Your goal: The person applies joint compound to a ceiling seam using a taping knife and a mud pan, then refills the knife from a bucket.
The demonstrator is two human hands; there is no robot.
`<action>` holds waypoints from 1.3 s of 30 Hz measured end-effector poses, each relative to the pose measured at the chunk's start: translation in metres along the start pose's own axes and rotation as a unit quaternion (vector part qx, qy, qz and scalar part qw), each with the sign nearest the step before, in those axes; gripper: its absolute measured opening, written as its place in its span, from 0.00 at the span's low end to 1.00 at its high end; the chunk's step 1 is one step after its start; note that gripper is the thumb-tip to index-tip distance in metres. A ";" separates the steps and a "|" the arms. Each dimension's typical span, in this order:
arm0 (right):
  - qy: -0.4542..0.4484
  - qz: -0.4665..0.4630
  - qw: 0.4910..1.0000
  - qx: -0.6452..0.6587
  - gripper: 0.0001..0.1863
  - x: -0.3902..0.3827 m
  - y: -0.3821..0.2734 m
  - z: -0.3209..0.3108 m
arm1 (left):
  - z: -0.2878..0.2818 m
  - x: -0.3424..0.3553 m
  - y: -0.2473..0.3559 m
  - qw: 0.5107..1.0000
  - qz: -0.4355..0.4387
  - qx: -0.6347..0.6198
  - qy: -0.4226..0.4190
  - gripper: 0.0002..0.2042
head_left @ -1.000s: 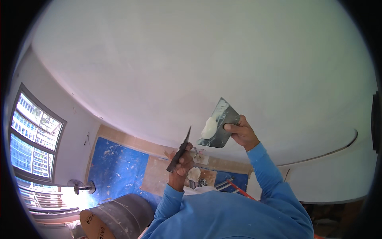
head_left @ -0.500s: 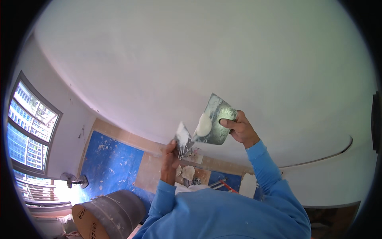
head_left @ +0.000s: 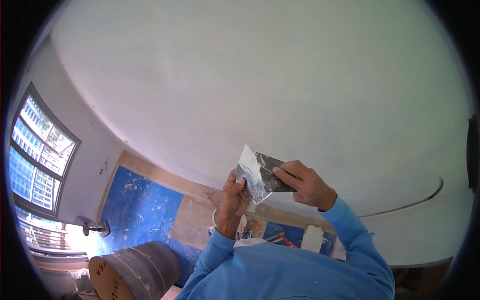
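My left hand (head_left: 234, 201) is closed on a putty knife (head_left: 245, 175), its thumb pressed on the blade. White putty (head_left: 253, 170) is smeared over the blade area where the two tools meet. In my right hand (head_left: 312, 187) is a flat, dark metal scraper plate (head_left: 270, 165), pinched with the fingers along its face. The plate's left edge meets or overlaps the putty knife; exactly where they touch is hard to make out. Both tools are held up before the pale wall (head_left: 210, 90).
Blue sheeting (head_left: 142, 197) with white splashes covers the floor at left. A large grey drum-like cylinder (head_left: 150, 267) lies lower left, near a fan (head_left: 92, 226) and a window (head_left: 42, 150). A bucket (head_left: 215, 218) stands beyond my left forearm. A dark curved line (head_left: 400, 206) marks the wall at right.
My right hand has lowered and turned the scraper plate, bringing it against the putty knife. My left hand has moved right and slightly up. The putty lump on the plate no longer shows as before.
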State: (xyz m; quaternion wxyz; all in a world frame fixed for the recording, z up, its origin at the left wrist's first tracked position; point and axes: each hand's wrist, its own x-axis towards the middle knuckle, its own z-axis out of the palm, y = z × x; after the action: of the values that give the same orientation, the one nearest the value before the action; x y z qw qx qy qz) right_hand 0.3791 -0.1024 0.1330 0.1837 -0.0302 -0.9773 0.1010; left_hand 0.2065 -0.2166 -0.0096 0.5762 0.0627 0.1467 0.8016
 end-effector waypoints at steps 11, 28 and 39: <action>0.013 0.030 0.998 -0.057 0.44 -0.014 -0.002 0.008 | -0.013 -0.004 -0.011 0.996 0.032 0.027 -0.079 0.21; 0.061 0.071 0.993 -0.070 0.36 -0.016 0.019 0.041 | 0.020 -0.032 0.015 0.992 0.067 0.108 -0.006 0.16; 0.335 0.420 0.538 0.649 0.12 -0.037 0.064 0.070 | -0.042 0.004 0.028 0.953 0.206 0.208 0.073 0.08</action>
State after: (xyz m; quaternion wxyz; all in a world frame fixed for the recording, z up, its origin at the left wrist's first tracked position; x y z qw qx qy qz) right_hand 0.3890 -0.0567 0.0430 0.4037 -0.3414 -0.3858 0.7561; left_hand 0.1686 -0.2280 -0.0408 0.3602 0.1517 0.3359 0.8570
